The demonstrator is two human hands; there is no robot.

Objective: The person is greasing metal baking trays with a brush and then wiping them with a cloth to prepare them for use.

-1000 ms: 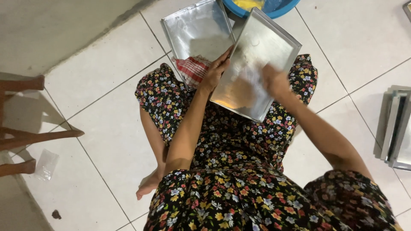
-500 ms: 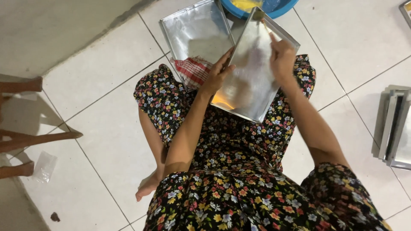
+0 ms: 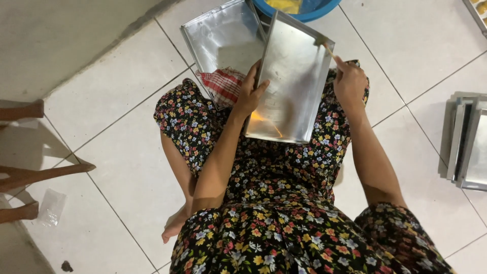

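I see two hands w/ a shiny metal tray on a lap.

Far left I see wooden chair legs and a small clear plastic bag on the white tile floor. Next, a red checked cloth lies on the knee, touching a flat metal tray on the floor. The left hand grips the left edge of the tilted tray, fingers curled round the rim, thumb on the inside. That tray rests on the flower dress, just below a blue bowl. The right hand is at the tray's right edge, fingers pinched tight on a thin stick brush whose tip touches the top corner. Far right, a stack of more trays sits well apart.
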